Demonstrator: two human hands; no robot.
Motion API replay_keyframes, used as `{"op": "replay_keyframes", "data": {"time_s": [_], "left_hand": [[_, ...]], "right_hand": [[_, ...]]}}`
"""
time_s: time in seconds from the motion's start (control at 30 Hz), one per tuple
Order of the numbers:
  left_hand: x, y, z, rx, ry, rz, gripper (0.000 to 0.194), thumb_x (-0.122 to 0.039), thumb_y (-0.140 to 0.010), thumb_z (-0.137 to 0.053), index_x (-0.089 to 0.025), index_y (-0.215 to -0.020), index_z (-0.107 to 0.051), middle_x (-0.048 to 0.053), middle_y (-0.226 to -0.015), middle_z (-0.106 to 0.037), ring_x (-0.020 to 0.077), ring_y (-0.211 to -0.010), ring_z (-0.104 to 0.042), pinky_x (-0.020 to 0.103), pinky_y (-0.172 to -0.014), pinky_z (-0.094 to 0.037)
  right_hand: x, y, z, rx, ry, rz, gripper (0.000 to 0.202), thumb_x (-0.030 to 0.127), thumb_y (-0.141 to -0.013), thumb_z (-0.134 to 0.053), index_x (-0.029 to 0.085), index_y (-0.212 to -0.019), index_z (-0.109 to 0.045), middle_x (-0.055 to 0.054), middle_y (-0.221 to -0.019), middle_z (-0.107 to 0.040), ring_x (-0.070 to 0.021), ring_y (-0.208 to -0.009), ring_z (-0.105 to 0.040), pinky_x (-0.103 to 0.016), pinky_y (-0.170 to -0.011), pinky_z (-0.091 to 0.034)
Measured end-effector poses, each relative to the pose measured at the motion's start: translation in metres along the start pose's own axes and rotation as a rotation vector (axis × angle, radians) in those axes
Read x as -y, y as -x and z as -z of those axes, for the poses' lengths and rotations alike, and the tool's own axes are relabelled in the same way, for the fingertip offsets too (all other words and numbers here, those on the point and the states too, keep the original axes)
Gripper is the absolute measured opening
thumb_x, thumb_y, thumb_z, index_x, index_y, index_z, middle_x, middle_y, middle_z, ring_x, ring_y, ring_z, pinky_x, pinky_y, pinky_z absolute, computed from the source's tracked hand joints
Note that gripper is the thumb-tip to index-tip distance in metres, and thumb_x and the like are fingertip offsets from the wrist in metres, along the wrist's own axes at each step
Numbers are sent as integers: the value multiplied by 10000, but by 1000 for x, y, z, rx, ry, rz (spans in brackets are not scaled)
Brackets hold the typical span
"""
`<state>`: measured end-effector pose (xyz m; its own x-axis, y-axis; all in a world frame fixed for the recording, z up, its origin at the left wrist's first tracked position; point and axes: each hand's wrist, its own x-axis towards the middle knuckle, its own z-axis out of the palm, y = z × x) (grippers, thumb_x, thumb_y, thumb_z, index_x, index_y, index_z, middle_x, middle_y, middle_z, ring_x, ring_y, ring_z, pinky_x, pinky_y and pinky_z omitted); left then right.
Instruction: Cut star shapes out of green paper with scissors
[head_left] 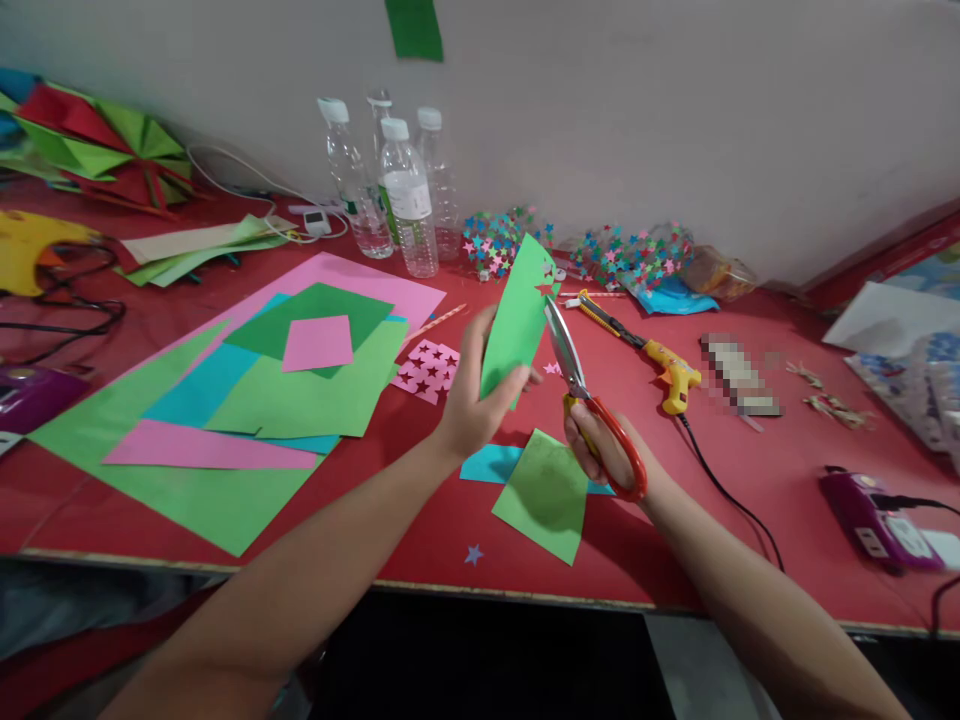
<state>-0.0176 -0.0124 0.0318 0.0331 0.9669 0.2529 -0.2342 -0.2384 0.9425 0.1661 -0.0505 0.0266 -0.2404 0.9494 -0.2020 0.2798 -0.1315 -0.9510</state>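
Note:
My left hand (480,390) grips a bright green paper (516,320), held up and tilted above the table, with star-shaped holes near its upper right edge. My right hand (600,445) is closed round the red and yellow handles of the scissors (566,350). The metal blades point up, their tips at the paper's right edge. Beneath my hands, a light green paper square (544,500) lies across a blue strip (487,463). To the left of the held paper is a pink sheet (427,370) with star cut-outs. A small star (473,555) lies near the front edge.
Stacked coloured papers (300,400) cover the table's left side. Plastic bottles (409,200) and heaps of small stars (634,255) stand by the wall. A yellow glue gun (671,372) with a black cord lies at right, near a purple power strip (877,520).

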Motion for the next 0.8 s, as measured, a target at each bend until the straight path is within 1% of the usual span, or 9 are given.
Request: {"op": "replay_keyframes", "data": {"time_s": [0.07, 0.1, 0.17, 0.23, 0.37, 0.43, 0.53, 0.6, 0.8], "left_hand": [[-5, -3, 1, -56, 13, -16, 557, -222, -771, -651, -271, -1279, -427, 35, -960, -674, 161, -723, -691, 277, -618, -554], [-7, -5, 2, -84, 5, -34, 531, -216, -770, -649, -266, -1252, -430, 12, -882, -667, 149, -674, -683, 262, -579, -539], [-9, -9, 3, -129, -17, -72, 502, -193, -751, -664, -254, -1202, -452, -20, -771, -649, 137, -635, -671, 254, -579, -530], [-8, -12, 3, -162, -29, -92, 449, -184, -732, -686, -239, -1141, -508, -25, -725, -655, 137, -645, -669, 261, -625, -538], [-2, -16, 6, -216, -65, -109, 89, -241, -772, -666, -189, -831, -625, 5, -684, -674, 120, -623, -635, 263, -657, -531], [2, -18, 8, -245, -70, -105, 102, -254, -791, -640, -181, -723, -620, -1, -633, -656, 107, -578, -605, 254, -625, -514], [5, -22, 11, -277, -3, -72, 109, -244, -778, -636, -179, -695, -609, -17, -589, -639, 100, -541, -587, 235, -565, -477], [4, -25, 11, -272, 59, -46, 98, -238, -768, -639, -174, -702, -604, -17, -584, -643, 98, -534, -590, 225, -535, -456], [1, -30, 8, -297, 231, -9, 76, -195, -713, -656, -162, -764, -610, -23, -563, -648, 99, -515, -618, 207, -495, -439]], "right_hand": [[1, 0, 1, -26, 10, 6, 505, 667, -890, -417, 206, -694, -479, 71, -337, -394, -84, -298, -354, -216, -359, -306], [1, 0, 1, -35, 6, -1, 507, 672, -884, -421, 206, -692, -477, 74, -332, -388, -83, -298, -351, -213, -357, -304], [1, -2, 1, -41, -14, -33, 508, 682, -865, -434, 207, -689, -472, 79, -328, -381, -79, -292, -334, -208, -343, -289], [0, -3, 0, -36, -26, -58, 506, 688, -848, -450, 207, -691, -471, 81, -332, -389, -75, -284, -320, -204, -331, -281], [-1, -3, -2, -20, -19, -58, 500, 689, -827, -477, 204, -707, -484, 82, -342, -409, -68, -275, -322, -197, -321, -287], [0, -3, -2, -17, -22, -58, 501, 692, -820, -481, 203, -713, -487, 82, -346, -412, -67, -276, -325, -196, -321, -287], [2, -1, 0, -29, -20, -46, 512, 702, -816, -472, 201, -711, -486, 79, -348, -415, -68, -280, -330, -199, -324, -286], [4, -1, 1, -27, -13, -36, 517, 702, -821, -463, 198, -711, -485, 77, -350, -417, -69, -285, -331, -200, -329, -285], [3, 0, 3, 32, -6, -37, 519, 703, -818, -481, 190, -738, -496, 82, -377, -425, -62, -306, -335, -198, -355, -299]]}}
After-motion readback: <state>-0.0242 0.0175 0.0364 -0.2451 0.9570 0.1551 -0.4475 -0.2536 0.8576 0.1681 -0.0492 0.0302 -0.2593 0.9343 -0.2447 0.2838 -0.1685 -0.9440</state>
